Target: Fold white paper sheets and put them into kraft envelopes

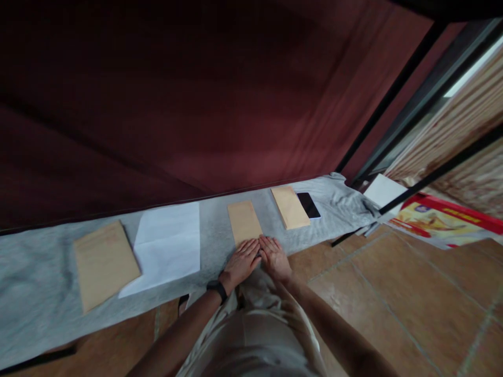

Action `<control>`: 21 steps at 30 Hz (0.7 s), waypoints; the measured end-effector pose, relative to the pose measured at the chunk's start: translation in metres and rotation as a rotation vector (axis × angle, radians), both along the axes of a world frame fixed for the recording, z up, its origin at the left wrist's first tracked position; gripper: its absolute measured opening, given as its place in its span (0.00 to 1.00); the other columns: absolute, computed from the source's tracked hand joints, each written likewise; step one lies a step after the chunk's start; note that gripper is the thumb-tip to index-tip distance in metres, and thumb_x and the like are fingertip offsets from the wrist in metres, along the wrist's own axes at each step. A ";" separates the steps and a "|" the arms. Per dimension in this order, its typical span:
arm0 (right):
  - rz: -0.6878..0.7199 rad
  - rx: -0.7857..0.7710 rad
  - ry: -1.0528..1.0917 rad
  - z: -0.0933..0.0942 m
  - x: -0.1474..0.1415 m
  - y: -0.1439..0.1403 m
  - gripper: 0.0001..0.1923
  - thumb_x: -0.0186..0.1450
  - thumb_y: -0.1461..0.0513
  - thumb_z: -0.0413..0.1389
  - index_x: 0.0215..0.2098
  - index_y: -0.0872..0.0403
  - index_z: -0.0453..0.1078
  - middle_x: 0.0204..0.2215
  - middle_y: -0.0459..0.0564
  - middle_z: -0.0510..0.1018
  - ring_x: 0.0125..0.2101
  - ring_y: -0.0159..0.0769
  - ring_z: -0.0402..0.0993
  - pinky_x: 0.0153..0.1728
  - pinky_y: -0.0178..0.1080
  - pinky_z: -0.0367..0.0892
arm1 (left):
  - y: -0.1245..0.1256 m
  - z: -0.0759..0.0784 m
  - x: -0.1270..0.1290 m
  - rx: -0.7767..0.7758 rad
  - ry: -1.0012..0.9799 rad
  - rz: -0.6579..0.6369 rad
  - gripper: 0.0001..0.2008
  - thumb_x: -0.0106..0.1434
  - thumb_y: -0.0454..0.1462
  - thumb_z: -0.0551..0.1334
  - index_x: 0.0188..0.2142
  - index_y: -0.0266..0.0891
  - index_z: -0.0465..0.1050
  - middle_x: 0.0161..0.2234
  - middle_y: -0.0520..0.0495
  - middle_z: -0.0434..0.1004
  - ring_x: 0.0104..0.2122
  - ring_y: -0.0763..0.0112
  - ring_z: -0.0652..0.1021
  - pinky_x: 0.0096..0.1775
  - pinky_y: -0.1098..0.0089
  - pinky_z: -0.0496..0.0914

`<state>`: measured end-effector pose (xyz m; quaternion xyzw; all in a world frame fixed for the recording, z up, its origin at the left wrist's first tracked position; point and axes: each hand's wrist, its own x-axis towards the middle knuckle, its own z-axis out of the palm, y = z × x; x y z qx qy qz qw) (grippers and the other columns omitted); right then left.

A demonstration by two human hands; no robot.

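Here we have both hands laid flat, palms down and fingers spread, on the near end of a brown envelope (244, 222). Our left hand (240, 262), with a black band (217, 289) on its wrist, sits beside our right hand (275, 257), the two nearly touching at the thumbs. Neither hand grips anything; they only press.

The envelope lies on a grey cloth (39, 272) spread over the tiled floor (393, 293), close to the cloth's near edge. As we judge it, that is the first risk: the cloth is loose and already rumpled at its far right, so a firm forward push could drag it along and skew the envelope instead of flattening it. Uneven pressure from the two hands could also set a crooked crease.

To the left lies a white sheet of paper (167, 246), its corner just beside a larger brown envelope (104, 262). To the right a second brown envelope (290, 207) touches a dark phone (308, 204). A sweep of our right forearm could knock these two. Further right lie another white sheet (383, 189) and a red and yellow printed pack (444, 220).
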<state>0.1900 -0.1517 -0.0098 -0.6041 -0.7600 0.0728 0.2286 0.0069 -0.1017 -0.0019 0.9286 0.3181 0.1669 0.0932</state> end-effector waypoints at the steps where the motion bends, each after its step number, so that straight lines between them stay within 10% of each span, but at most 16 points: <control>1: -0.004 0.000 0.001 0.001 -0.001 -0.005 0.25 0.77 0.60 0.43 0.68 0.57 0.63 0.67 0.56 0.67 0.67 0.43 0.62 0.70 0.52 0.51 | 0.000 -0.001 0.000 0.005 -0.004 -0.009 0.25 0.73 0.42 0.54 0.65 0.34 0.66 0.65 0.37 0.70 0.66 0.60 0.69 0.67 0.56 0.60; 17: -0.389 -0.170 0.067 0.008 -0.017 0.007 0.23 0.71 0.63 0.50 0.63 0.56 0.68 0.61 0.62 0.70 0.59 0.54 0.66 0.60 0.54 0.63 | -0.026 -0.001 -0.038 0.006 -0.091 0.281 0.20 0.74 0.41 0.51 0.59 0.39 0.73 0.59 0.39 0.77 0.59 0.55 0.75 0.60 0.54 0.68; 21: -0.458 -0.140 0.530 0.008 -0.019 0.025 0.16 0.66 0.63 0.54 0.51 0.56 0.75 0.49 0.61 0.77 0.52 0.51 0.71 0.56 0.52 0.67 | -0.022 0.013 -0.019 0.018 -0.002 0.363 0.18 0.73 0.38 0.50 0.54 0.40 0.74 0.50 0.38 0.80 0.51 0.53 0.78 0.54 0.53 0.70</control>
